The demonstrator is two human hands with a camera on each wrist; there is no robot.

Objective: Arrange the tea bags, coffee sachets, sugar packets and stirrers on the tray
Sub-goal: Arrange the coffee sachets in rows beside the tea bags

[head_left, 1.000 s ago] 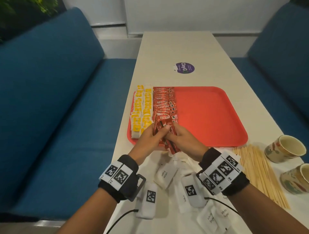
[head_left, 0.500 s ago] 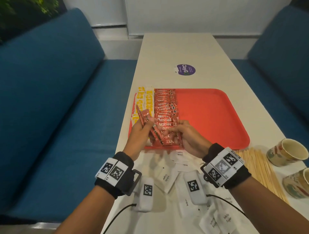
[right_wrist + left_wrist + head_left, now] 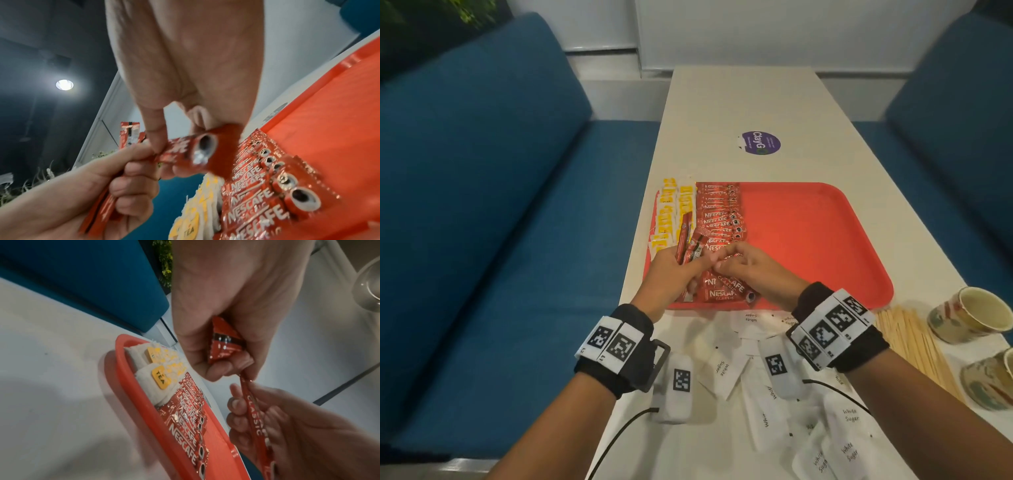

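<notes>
A red tray [image 3: 811, 240] lies on the white table. Along its left side runs a column of yellow-tagged tea bags [image 3: 671, 212], and beside that a column of red coffee sachets [image 3: 719, 219]. Over the tray's near left part, my left hand [image 3: 697, 265] grips a small bunch of coffee sachets [image 3: 688, 246] that stick up. My right hand [image 3: 726, 262] meets it and pinches one sachet [image 3: 195, 149] of that bunch at its end. White sugar packets [image 3: 722, 370] lie scattered on the table in front of the tray. Wooden stirrers [image 3: 914, 342] lie in a pile to the right.
Two patterned paper cups [image 3: 969, 315] stand at the table's right edge by the stirrers. A purple round sticker [image 3: 761, 143] is on the table beyond the tray. Blue sofas [image 3: 482, 205] flank the table. The tray's right half is bare.
My left hand has lifted its bunch of sachets. My right hand laid a sachet on the near end of the column and has come back to pinch another from the bunch.
</notes>
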